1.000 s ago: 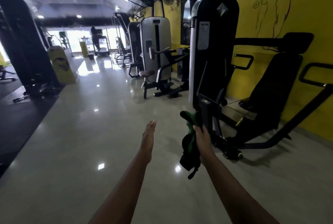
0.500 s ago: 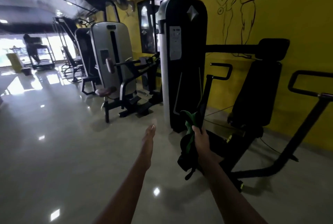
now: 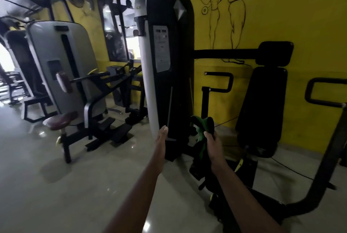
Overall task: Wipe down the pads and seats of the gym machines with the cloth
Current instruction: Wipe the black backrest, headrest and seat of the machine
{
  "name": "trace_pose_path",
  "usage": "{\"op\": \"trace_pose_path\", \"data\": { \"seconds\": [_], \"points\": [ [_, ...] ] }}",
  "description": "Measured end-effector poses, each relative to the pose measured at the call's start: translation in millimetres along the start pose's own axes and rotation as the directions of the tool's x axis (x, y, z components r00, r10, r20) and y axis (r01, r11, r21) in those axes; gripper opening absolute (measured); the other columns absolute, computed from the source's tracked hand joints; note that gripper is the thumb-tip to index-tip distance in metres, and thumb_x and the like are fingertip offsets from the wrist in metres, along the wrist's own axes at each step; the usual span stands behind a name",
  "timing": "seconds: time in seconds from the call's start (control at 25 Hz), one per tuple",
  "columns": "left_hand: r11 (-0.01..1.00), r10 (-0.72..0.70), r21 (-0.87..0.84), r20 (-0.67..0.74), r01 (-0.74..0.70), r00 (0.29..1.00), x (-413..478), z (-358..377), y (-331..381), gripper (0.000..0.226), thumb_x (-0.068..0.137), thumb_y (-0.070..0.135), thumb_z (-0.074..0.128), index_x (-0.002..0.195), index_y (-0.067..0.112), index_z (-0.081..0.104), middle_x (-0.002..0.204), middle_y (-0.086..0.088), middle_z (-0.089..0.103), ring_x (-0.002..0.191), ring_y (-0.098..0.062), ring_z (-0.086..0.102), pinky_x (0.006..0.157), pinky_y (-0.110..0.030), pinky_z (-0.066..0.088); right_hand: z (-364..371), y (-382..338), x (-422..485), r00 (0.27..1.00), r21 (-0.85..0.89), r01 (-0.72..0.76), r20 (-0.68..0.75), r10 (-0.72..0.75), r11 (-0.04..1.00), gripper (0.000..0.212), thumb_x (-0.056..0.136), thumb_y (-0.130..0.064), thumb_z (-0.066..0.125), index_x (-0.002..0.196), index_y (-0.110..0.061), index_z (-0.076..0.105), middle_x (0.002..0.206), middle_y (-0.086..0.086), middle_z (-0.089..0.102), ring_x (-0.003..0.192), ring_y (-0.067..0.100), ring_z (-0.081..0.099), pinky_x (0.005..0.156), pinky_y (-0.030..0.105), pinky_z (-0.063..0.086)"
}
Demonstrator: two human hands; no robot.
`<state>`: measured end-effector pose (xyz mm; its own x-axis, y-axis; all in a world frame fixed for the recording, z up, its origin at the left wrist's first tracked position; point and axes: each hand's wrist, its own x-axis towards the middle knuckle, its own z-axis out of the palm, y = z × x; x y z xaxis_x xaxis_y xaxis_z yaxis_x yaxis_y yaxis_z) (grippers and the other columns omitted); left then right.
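While the right hand (image 3: 213, 144) gripped the green cloth (image 3: 201, 129), the left hand (image 3: 161, 139) hung straight-fingered, empty, beside it. The black back pad (image 3: 262, 105) stood beyond the grip.

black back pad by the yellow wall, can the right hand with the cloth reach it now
Probably not without stepping closer: the right hand, gripping the green cloth, looks short of the back pad, though nothing stands between them.

no text can be read; the placard (image 3: 162, 49) on the black machine (image 3: 181, 86) is too blurred
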<state>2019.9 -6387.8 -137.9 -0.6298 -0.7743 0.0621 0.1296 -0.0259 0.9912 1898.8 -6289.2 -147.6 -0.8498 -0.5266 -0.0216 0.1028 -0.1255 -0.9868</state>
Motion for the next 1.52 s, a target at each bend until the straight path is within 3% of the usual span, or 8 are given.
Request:
{"op": "trace_pose_path", "data": {
  "seconds": [0.16,0.36,0.44,0.6,0.84,0.96,1.36,1.52],
  "points": [
    [0.998,-0.045,0.043,0.155,0.039,0.987,129.2,-20.9,-4.1,0.049,0.100,0.037,0.032,0.146,0.019,0.029,0.150,0.001,0.033,0.140,-0.014,0.028,0.105,-0.024,0.022,59.3,-1.3,83.2,0.984,0.054,-0.015,-0.178,0.024,0.998,0.035,0.097,-0.023,0.046,0.130,-0.013,0.048,0.101,0.008,0.058,0.095,0.027,0.056,0.087,0.042,0.046],
    [0.995,-0.082,0.077,0.345,0.059,0.935,273.8,-1.1,-13.0,0.052,0.099,0.041,0.030,0.147,0.020,0.026,0.154,-0.001,0.028,0.142,-0.017,0.024,0.114,-0.032,0.017,86.5,-4.8,183.2,0.934,0.057,-0.050,-0.351,0.067,0.997,0.037,0.098,-0.027,0.045,0.132,-0.014,0.046,0.113,0.010,0.055,0.100,0.024,0.051,0.078,0.032,0.042],
    [0.995,-0.094,0.079,0.403,0.067,0.910,324.8,23.4,-22.3,0.054,0.099,0.043,0.032,0.147,0.020,0.025,0.155,-0.001,0.026,0.143,-0.018,0.023,0.116,-0.034,0.016,81.9,1.4,228.3,0.917,0.054,-0.033,-0.394,0.052,0.998,0.039,0.097,-0.031,0.044,0.134,-0.019,0.045,0.119,0.009,0.055,0.106,0.026,0.052,0.083,0.035,0.044],
    [0.995,-0.095,0.065,0.520,0.072,0.849,424.5,88.9,-38.0,0.055,0.098,0.044,0.033,0.147,0.020,0.026,0.155,0.001,0.025,0.143,-0.017,0.022,0.110,-0.028,0.018,61.0,8.9,328.8,0.874,0.059,-0.008,-0.484,0.035,0.998,0.040,0.097,-0.036,0.044,0.136,-0.026,0.042,0.126,0.006,0.053,0.116,0.028,0.049,0.097,0.042,0.040],
    [0.991,-0.132,0.103,0.621,0.086,0.773,560.6,192.1,-42.7,0.052,0.099,0.041,0.035,0.146,0.021,0.027,0.154,0.000,0.028,0.143,-0.019,0.023,0.109,-0.032,0.020,25.5,-15.2,472.3,0.775,0.119,0.110,-0.632,-0.010,0.987,0.043,0.099,-0.028,0.041,0.141,-0.020,0.036,0.123,0.007,0.052,0.111,0.027,0.050,0.089,0.036,0.040],
    [0.991,-0.125,0.112,0.669,0.067,0.733,617.8,243.8,-47.2,0.051,0.099,0.038,0.035,0.146,0.019,0.029,0.153,-0.002,0.030,0.142,-0.019,0.025,0.109,-0.031,0.021,8.5,-24.3,533.7,0.710,0.146,0.142,-0.704,0.002,0.979,0.049,0.099,-0.028,0.042,0.146,-0.019,0.029,0.128,0.007,0.048,0.121,0.030,0.047,0.088,0.034,0.039],
    [0.992,-0.082,0.119,0.831,-0.032,0.549,801.3,432.6,-66.2,0.049,0.099,0.033,0.038,0.145,0.016,0.031,0.152,-0.003,0.031,0.140,-0.021,0.029,0.100,-0.025,0.025,-74.1,-37.2,747.6,0.472,0.085,0.271,-0.880,-0.055,0.959,0.047,0.099,-0.029,0.042,0.144,-0.019,0.033,0.138,0.009,0.046,0.124,0.030,0.046,0.101,0.043,0.041],
    [0.981,-0.041,0.127,0.871,-0.145,0.489,860.2,514.0,-74.0,0.051,0.099,0.029,0.041,0.145,0.013,0.030,0.151,-0.006,0.032,0.139,-0.022,0.031,0.096,-0.022,0.027,-121.0,-39.3,815.1,0.383,0.040,0.290,-0.920,-0.078,0.956,0.047,0.099,-0.029,0.042,0.144,-0.019,0.032,0.141,0.010,0.044,0.126,0.029,0.044,0.105,0.046,0.038]
  ]
}}
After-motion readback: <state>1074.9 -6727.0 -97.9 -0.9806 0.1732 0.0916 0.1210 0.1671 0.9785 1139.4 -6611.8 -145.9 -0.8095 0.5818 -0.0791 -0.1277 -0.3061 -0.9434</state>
